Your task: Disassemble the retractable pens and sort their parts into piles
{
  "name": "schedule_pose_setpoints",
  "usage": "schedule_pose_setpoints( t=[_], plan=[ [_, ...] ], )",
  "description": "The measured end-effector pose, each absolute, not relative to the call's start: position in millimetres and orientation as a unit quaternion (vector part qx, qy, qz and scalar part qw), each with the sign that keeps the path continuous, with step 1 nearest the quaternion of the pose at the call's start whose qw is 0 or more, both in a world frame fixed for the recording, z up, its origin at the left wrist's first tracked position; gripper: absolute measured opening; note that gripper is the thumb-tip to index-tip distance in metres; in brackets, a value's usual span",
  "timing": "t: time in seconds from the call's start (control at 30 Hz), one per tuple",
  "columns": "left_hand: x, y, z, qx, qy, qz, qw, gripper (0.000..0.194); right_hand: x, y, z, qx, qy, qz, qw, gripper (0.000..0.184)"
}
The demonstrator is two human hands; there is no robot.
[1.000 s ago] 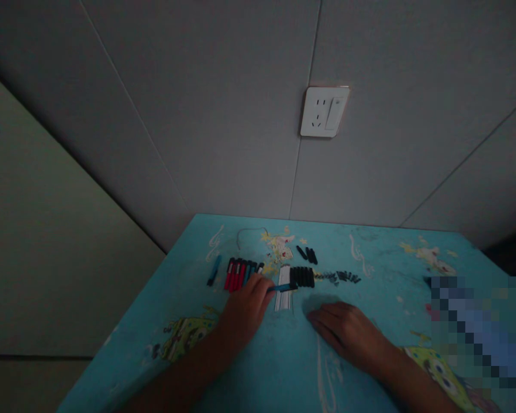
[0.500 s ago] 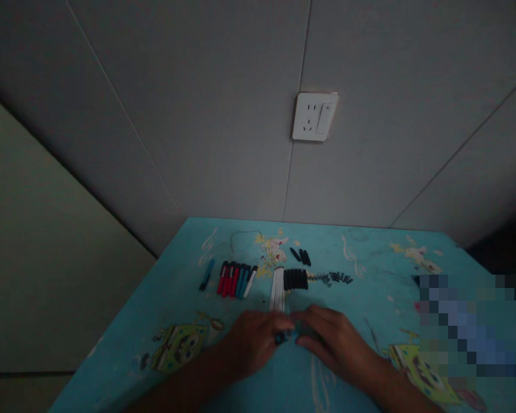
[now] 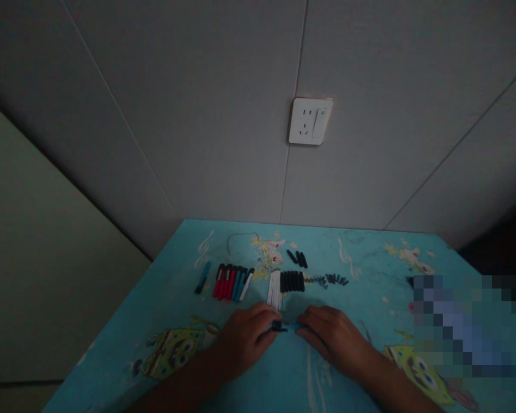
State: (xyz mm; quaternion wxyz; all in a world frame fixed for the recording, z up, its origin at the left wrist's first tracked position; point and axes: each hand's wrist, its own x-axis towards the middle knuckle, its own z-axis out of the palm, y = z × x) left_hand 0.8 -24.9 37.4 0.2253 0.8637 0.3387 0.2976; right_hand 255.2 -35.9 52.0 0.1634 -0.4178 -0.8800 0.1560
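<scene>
"On the table (image 3: 361, 312), near the lower ends of the white sticks (image 3: 274, 287), what is held?"

"A blue and black pen (image 3: 293, 325), between two hands. The left hand (image 3: 253, 334) pinches its black end; the right hand (image 3: 334, 335) has fingers closed on the blue part."

"What could go wrong?"

"I think one part may slip, if the pull or twist is uneven. Also, the left fingers are very near to the sticks; a careless push could disturb their row."

"What is difficult to see?"

"Fingers cover both pen ends, so I cannot tell if its parts are joined. The small dark pieces (image 3: 327, 280) are too tiny to name, and coarse squares (image 3: 468, 327) hide the right side."
</scene>
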Motion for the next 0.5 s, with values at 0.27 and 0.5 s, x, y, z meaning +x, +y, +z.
schedule_pose_setpoints(
  t=[0.27,0.5],
  plan=[
    [-2,-21,33,0.851,0.352,0.318,0.224,0.034,260,-35,53,-0.418,-0.889,0.083,0.168,0.021],
    [2,-16,38,0.851,0.344,0.315,0.243,0.014,266,-34,49,-0.415,-0.869,0.128,0.238,0.017]
  ],
)
